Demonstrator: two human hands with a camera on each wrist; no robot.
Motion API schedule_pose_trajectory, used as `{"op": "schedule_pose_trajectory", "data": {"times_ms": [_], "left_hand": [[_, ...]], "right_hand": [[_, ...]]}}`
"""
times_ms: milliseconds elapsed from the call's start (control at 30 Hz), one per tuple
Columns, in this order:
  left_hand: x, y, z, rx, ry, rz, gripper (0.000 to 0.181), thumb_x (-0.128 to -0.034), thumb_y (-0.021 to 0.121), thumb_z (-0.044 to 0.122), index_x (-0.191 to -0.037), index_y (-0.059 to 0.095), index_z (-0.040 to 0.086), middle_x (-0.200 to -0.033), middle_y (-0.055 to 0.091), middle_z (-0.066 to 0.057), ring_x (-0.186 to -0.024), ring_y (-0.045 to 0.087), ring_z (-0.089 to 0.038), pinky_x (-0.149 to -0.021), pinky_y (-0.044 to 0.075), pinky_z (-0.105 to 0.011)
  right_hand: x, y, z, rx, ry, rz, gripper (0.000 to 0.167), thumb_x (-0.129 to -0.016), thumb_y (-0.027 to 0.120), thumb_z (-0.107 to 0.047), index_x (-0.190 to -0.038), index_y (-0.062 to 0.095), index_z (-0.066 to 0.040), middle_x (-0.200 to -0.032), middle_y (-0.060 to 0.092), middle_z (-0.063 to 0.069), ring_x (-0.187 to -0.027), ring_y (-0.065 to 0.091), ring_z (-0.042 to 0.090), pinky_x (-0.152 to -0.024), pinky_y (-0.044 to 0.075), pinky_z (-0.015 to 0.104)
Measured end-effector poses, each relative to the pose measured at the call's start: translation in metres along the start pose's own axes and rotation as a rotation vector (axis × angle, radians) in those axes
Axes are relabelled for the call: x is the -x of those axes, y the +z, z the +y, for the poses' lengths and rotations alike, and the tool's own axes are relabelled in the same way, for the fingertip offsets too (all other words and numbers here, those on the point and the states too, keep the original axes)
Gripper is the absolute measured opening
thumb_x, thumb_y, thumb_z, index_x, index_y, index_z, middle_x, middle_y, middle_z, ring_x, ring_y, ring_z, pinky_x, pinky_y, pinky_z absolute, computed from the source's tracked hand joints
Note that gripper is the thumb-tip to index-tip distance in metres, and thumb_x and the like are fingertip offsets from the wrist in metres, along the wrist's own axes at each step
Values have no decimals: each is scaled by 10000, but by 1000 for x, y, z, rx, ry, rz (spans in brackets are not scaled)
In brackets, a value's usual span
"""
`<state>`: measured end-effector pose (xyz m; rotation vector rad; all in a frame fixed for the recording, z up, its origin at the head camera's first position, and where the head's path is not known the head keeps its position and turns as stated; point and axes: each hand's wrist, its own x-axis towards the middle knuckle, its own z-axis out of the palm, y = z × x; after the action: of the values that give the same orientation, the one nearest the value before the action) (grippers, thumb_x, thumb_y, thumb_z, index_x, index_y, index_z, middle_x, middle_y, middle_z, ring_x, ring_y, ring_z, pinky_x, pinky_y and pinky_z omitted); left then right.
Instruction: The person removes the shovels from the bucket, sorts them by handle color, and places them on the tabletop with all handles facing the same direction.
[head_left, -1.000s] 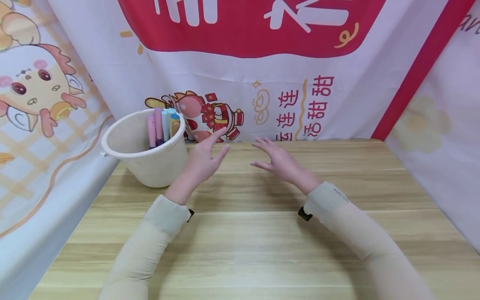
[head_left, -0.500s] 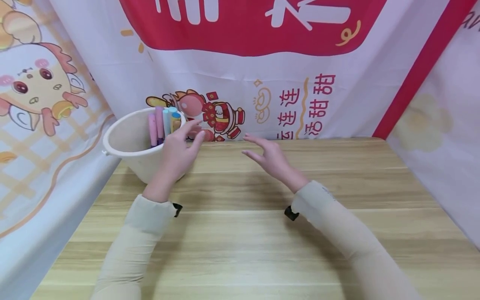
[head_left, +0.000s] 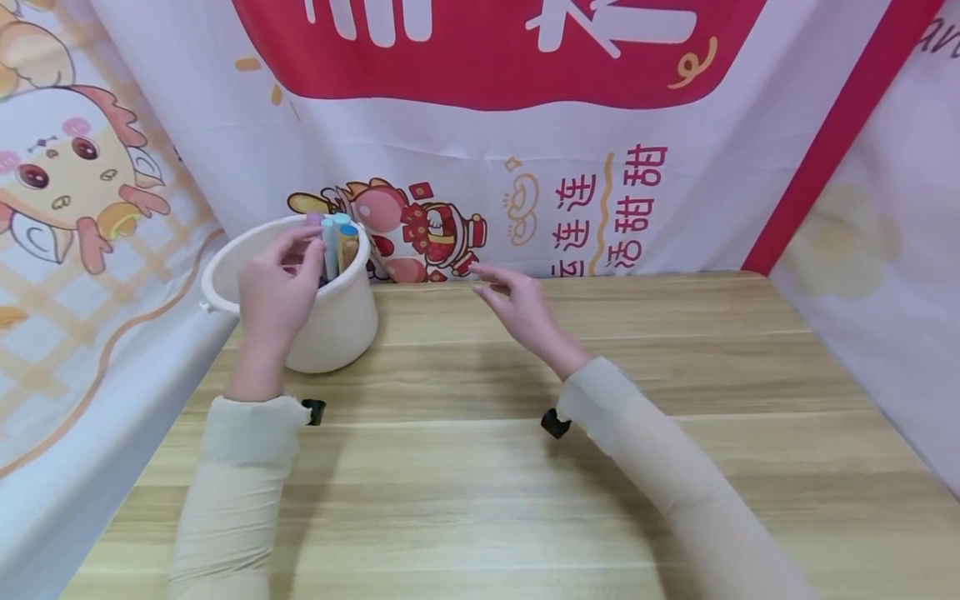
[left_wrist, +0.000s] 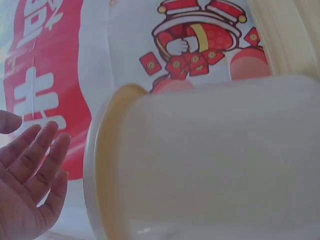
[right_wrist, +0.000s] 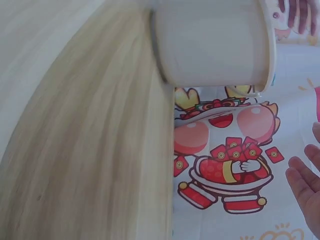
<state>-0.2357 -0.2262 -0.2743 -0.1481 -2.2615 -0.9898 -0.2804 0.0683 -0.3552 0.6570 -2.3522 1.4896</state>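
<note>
A white bucket (head_left: 341,325) stands at the back left of the table, holding several thick marker-like sticks. Light blue (head_left: 330,250) and tan blue-ended sticks (head_left: 348,247) show, with a purple stick (head_left: 314,219) partly covered. My left hand (head_left: 276,292) is over the bucket's near rim, fingertips close to the sticks. In the left wrist view that hand (left_wrist: 31,182) has loosely bent fingers, apart from the bucket wall (left_wrist: 215,160), with nothing seen in them. My right hand (head_left: 523,312) hovers right of the bucket, fingers relaxed and holding nothing.
A wood-grain table (head_left: 480,500) spreads under both arms. Behind it hangs a white and red printed cloth (head_left: 480,133). More printed cloth (head_left: 67,292) closes off the left side, and pale cloth (head_left: 885,275) the right.
My left hand has moved left, from beside the bucket to over its rim by the sticks. The right hand has drifted slightly left. The bucket has stayed in place.
</note>
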Motion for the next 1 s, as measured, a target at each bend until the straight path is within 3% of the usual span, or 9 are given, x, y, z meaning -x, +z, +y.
{"op": "schedule_pose_trajectory", "data": {"times_ms": [267,600,867,1000], "left_hand": [[-5,-18,-19,-21,-79,144,305,-1029,595,280,-1171,777,82,-1024,758,-114,-774,565,41,-720,455,-112],[-9,-34,-44,65,-246,212,331,-1034,602,302,-1204,755,62,-898,708,140,-779,638,30,-697,486,-108],[-8,-48,-62,106,-352,281,321,-1031,607,317,-1199,761,91,-839,675,190,-782,653,22,-756,512,-135],[-11,-51,-69,109,-366,287,323,-1031,607,306,-1196,757,73,-832,664,197,-784,652,20,-777,521,-147]], "right_hand": [[-9,10,-5,-132,91,38,314,-1005,675,-111,-1302,686,-11,-1250,712,138,-1110,694,234,-946,551,274],[-14,29,-8,-229,149,53,304,-1011,672,-139,-1289,693,-18,-1239,705,98,-1070,676,205,-955,545,298],[-15,45,-9,-273,180,14,309,-1031,648,-176,-1299,681,-27,-1243,700,97,-1095,659,184,-954,542,300],[-16,51,-8,-266,182,13,302,-1034,643,-186,-1295,686,-40,-1218,709,59,-1087,658,171,-953,539,301]]}}
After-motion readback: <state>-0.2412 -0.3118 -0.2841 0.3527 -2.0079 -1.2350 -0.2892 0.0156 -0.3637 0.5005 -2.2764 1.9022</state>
